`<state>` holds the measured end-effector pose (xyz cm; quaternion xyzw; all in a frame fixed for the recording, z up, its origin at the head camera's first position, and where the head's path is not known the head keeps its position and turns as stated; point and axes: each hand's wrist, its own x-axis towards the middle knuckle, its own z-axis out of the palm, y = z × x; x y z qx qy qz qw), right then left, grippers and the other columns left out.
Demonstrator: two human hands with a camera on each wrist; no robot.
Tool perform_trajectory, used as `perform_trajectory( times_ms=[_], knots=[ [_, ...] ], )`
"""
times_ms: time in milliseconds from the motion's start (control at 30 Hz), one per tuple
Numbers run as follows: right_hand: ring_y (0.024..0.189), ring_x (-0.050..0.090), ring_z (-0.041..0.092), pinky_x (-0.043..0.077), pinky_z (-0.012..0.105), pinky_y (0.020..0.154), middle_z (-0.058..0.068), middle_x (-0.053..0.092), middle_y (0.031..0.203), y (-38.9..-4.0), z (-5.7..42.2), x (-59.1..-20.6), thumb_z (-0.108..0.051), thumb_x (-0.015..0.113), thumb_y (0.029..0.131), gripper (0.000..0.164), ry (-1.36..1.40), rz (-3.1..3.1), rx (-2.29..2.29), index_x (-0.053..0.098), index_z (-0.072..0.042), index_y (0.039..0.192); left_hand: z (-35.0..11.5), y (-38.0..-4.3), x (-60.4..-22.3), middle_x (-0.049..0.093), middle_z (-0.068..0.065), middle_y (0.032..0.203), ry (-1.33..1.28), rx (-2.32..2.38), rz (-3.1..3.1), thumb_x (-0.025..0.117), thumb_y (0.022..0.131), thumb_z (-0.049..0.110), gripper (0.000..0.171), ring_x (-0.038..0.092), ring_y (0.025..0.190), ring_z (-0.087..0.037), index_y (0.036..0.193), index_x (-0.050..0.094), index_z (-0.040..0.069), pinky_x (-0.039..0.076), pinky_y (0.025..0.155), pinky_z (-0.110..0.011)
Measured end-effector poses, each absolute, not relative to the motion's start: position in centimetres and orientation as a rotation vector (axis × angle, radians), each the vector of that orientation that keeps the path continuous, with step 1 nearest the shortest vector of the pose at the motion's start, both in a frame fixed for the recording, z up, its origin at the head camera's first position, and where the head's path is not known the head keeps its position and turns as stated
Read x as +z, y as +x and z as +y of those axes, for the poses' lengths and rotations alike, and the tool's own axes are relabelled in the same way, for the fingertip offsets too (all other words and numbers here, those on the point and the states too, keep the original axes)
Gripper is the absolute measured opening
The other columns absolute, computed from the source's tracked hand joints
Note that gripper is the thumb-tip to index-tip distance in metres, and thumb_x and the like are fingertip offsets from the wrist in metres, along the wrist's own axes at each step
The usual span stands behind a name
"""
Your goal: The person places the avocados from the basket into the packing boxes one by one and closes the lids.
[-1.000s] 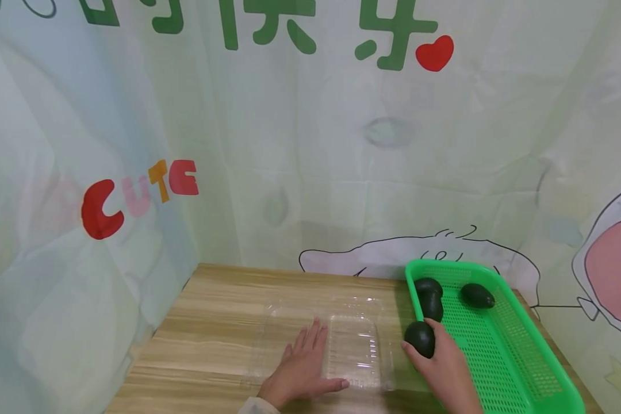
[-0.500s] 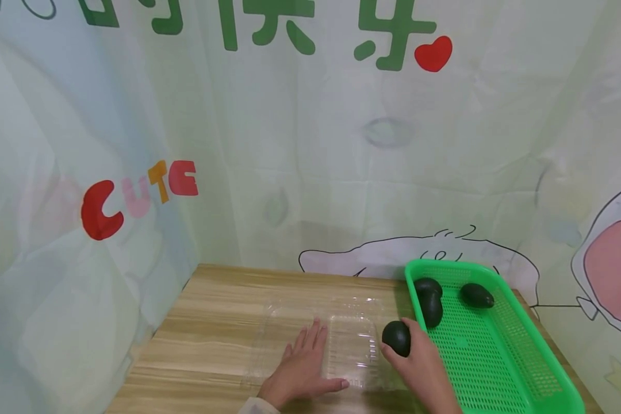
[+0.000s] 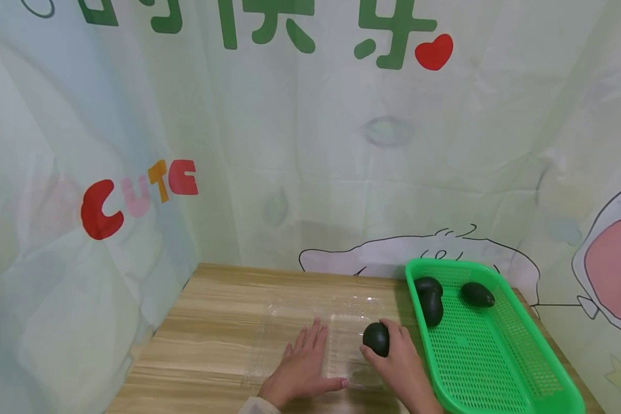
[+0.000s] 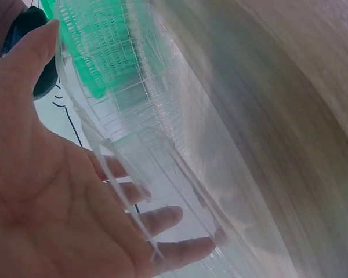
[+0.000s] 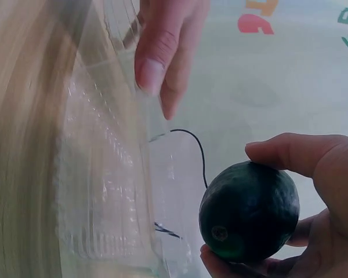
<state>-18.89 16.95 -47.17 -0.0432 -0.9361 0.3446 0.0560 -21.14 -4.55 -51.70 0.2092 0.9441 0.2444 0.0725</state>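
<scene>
My right hand (image 3: 403, 365) holds a dark green avocado (image 3: 375, 339) between thumb and fingers, over the right half of a clear plastic container (image 3: 345, 328). In the right wrist view the avocado (image 5: 249, 211) shows its small round stem scar, with a gap between it and the container (image 5: 98, 185). My left hand (image 3: 301, 363) rests on the container's left half, fingers straight and thumb out to the right. Through the plastic in the left wrist view, its fingers (image 4: 174, 249) show along the container's wall.
A green mesh basket (image 3: 497, 345) stands on the right of the wooden table (image 3: 186, 345). Two avocados (image 3: 431, 305) lie against its left wall, and another avocado (image 3: 477, 295) lies near the back right. A printed curtain (image 3: 290, 172) hangs behind the table.
My right hand has carried the avocado leftward from the basket's left rim to over the container's right half. The left hand has stayed in place.
</scene>
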Motion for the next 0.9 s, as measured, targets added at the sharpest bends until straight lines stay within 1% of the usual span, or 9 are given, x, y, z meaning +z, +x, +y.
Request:
perform_trajectory(
  times_ms=[133, 367, 533, 633, 700, 767, 900],
  knots=[
    [0.106, 0.062, 0.037, 0.056, 0.055, 0.081, 0.025, 0.051, 0.134, -19.0, 16.2, -47.5, -0.037, 0.083, 0.082, 0.074, -0.116, -2.834, 1.071, 0.053, -0.004, 0.140, -4.5, -21.3, -51.6, 0.015, -0.019, 0.169, 0.617, 0.723, 2.828, 0.070, 0.076, 0.076, 0.120, 0.024, 0.150, -0.048, 0.160, 0.024, 0.004, 0.029, 0.106, -0.078],
    [0.107, 0.063, 0.035, 0.056, 0.053, 0.084, 0.021, 0.060, 0.129, -19.2, 14.8, -48.2, -0.038, 0.085, 0.079, 0.072, -0.027, -2.823, 0.994, 0.057, -0.003, 0.135, -4.5, -21.2, -51.7, 0.017, -0.019, 0.168, 0.624, 0.710, 2.849, 0.070, 0.076, 0.075, 0.119, 0.025, 0.149, -0.048, 0.160, 0.025, 0.003, 0.031, 0.106, -0.077],
    [0.109, 0.063, 0.036, 0.055, 0.054, 0.085, 0.022, 0.060, 0.129, -19.6, 13.8, -48.5, -0.038, 0.086, 0.079, 0.071, -0.032, -2.853, 1.001, 0.058, -0.003, 0.134, -4.5, -21.3, -51.7, 0.016, -0.019, 0.169, 0.616, 0.721, 2.836, 0.072, 0.077, 0.072, 0.117, 0.025, 0.149, -0.049, 0.160, 0.025, 0.003, 0.030, 0.106, -0.077],
    [0.108, 0.062, 0.037, 0.056, 0.055, 0.084, 0.023, 0.060, 0.127, -19.9, 13.2, -48.6, -0.033, 0.086, 0.079, 0.069, -0.029, -2.856, 1.043, 0.057, -0.002, 0.133, -4.5, -21.3, -51.7, 0.015, -0.019, 0.169, 0.613, 0.714, 2.834, 0.070, 0.077, 0.074, 0.118, 0.024, 0.149, -0.048, 0.160, 0.024, 0.004, 0.031, 0.106, -0.077],
    [0.104, 0.062, 0.037, 0.056, 0.054, 0.081, 0.022, 0.060, 0.123, -20.1, 12.9, -48.8, -0.031, 0.086, 0.079, 0.067, -0.015, -2.856, 1.061, 0.057, -0.002, 0.132, -4.5, -21.3, -51.6, 0.015, -0.019, 0.169, 0.613, 0.706, 2.838, 0.069, 0.076, 0.076, 0.119, 0.024, 0.149, -0.048, 0.159, 0.025, 0.003, 0.031, 0.106, -0.077],
    [0.101, 0.061, 0.036, 0.056, 0.053, 0.078, 0.021, 0.059, 0.120, -20.2, 12.6, -49.0, -0.031, 0.086, 0.079, 0.066, -0.007, -2.850, 1.067, 0.057, -0.003, 0.130, -4.5, -21.3, -51.6, 0.016, -0.020, 0.168, 0.615, 0.697, 2.845, 0.069, 0.075, 0.078, 0.121, 0.025, 0.149, -0.047, 0.159, 0.025, 0.003, 0.032, 0.105, -0.076],
    [0.094, 0.061, 0.032, 0.056, 0.050, 0.074, 0.019, 0.057, 0.116, -20.1, 12.1, -49.5, -0.031, 0.086, 0.078, 0.062, 0.037, -2.831, 1.054, 0.059, -0.003, 0.126, -4.6, -21.3, -51.5, 0.018, -0.020, 0.168, 0.625, 0.684, 2.859, 0.071, 0.074, 0.076, 0.120, 0.026, 0.149, -0.047, 0.159, 0.026, 0.003, 0.034, 0.105, -0.076]
  ],
)
